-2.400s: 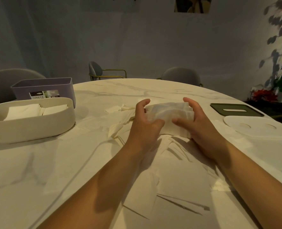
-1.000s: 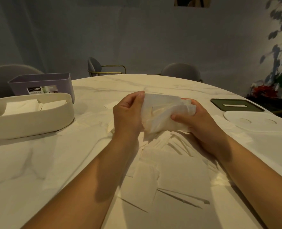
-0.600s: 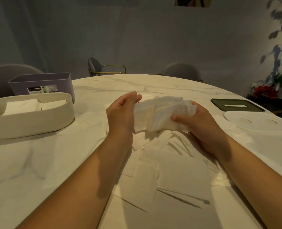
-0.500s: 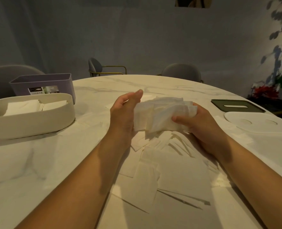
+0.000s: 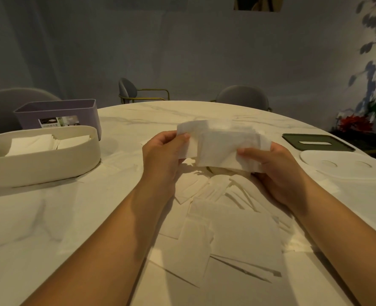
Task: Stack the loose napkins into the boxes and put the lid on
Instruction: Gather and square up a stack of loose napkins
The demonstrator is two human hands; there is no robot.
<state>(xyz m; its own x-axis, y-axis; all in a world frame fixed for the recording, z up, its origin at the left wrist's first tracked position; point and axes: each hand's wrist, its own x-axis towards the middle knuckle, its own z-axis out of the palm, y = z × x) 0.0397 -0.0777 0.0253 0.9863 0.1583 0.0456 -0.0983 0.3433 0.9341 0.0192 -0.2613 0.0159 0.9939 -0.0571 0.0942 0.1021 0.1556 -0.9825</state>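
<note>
A bundle of white napkins [image 5: 218,146] is held above the table between both hands. My left hand [image 5: 162,155] pinches its left end, thumb on top. My right hand [image 5: 275,168] grips its right end, thumb across the front. More loose napkins [image 5: 233,226] lie spread on the marble table below the hands. A cream oval box [image 5: 41,164] at the left holds some folded napkins. Behind it stands a purple box [image 5: 59,113]. A dark green lid [image 5: 317,144] and a white oval lid [image 5: 345,166] lie at the right.
The round marble table [image 5: 28,228] fills the view. Grey chairs [image 5: 242,98] stand behind its far edge, another at the far left. A plant with red flowers [image 5: 356,122] is at the right past the table's rim.
The left hand, flat against the bundle's left end half a second ago, now pinches it. The bundle has risen a little and turned more level.
</note>
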